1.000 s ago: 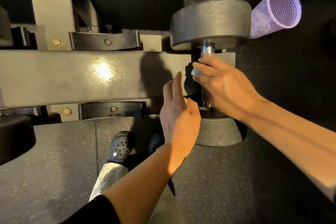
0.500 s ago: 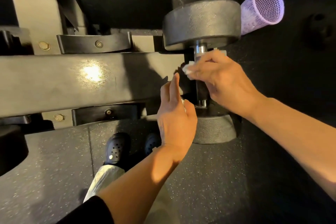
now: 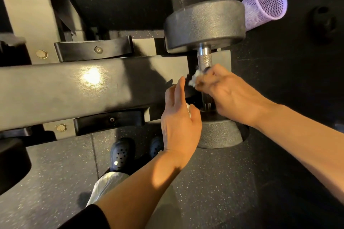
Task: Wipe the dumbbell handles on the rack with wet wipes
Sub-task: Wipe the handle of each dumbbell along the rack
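Dumbbell handle [image 3: 204,59]: right hand [image 3: 230,95] wraps wet wipe [image 3: 193,80] round it.

No legible txt — 0 labels, nos.

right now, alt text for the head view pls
The right hand grips a white wet wipe around a dumbbell handle on a rack. The left hand is open beside it.
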A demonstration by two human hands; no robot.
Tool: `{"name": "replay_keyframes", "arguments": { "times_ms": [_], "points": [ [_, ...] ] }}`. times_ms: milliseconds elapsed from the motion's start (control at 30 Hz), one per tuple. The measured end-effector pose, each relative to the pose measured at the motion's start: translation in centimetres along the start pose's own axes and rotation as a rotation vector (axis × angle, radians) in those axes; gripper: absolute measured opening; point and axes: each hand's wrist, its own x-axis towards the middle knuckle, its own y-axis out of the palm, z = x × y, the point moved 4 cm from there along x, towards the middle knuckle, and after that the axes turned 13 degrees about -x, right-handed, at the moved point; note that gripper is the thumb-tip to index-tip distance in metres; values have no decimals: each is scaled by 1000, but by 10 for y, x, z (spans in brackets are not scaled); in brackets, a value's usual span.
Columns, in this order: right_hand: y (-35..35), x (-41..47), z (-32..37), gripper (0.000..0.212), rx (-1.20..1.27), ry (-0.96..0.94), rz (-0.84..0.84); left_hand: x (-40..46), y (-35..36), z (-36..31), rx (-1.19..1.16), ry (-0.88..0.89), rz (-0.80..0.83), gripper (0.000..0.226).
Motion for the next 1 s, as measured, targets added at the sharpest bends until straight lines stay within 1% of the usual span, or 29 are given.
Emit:
{"name": "replay_keyframes", "arguments": {
  "times_ms": [33,100,167,200,233,267,333,400,467,533,567,633,667,733,767,833,900,967,1000],
  "points": [
    [1,-5,-1,47,120,17,69,0,0,0,-6,-7,-2,63],
    [3,-12,-2,44,300,37,194,0,0,0,-5,-17,-9,63],
    [7,-15,-1,35,334,-1,255,0,0,-1,17,-13,-15,63],
    [6,-15,0,32,335,-14,240,0,0,-1,22,-16,-15,63],
    [3,-14,0,33,347,-10,194,-1,1,-2,15,-26,-14,63],
    [-1,-13,-2,35,346,-1,106,0,1,-2,4,-37,-14,63],
    [-6,-8,-13,42,273,51,-145,1,2,-4,-30,-51,-14,62],
    [-8,1,-29,45,193,79,-310,4,3,-6,-66,-51,-3,62],
    [-3,8,-39,51,163,20,-378,5,6,-13,-34,-39,-17,62],
    [11,10,-43,53,276,1,-367,1,8,-18,8,-37,-82,61],
    [15,8,-43,47,353,-28,-371,-2,9,-21,13,-31,-121,58],
    [23,4,-41,27,337,-77,-461,-7,11,-22,-15,-41,-197,57],
    [25,3,-41,22,336,-80,-495,-8,12,-23,-37,-68,-226,58],
    [22,5,-36,26,316,-167,-441,-9,13,-27,-42,-90,-265,59],
    [21,4,-38,29,272,-176,-473,-8,14,-32,-36,-87,-278,60],
    [22,1,-43,31,376,-212,-386,-6,18,-40,-37,-79,-308,60],
    [23,-5,-47,24,486,-234,-342,-3,24,-44,-44,-93,-337,60],
    [25,-11,-48,28,555,-279,-258,1,32,-45,-59,-121,-359,61],
    [28,-14,-50,26,580,-269,-185,2,35,-45,-57,-120,-377,61]
  ]
}}
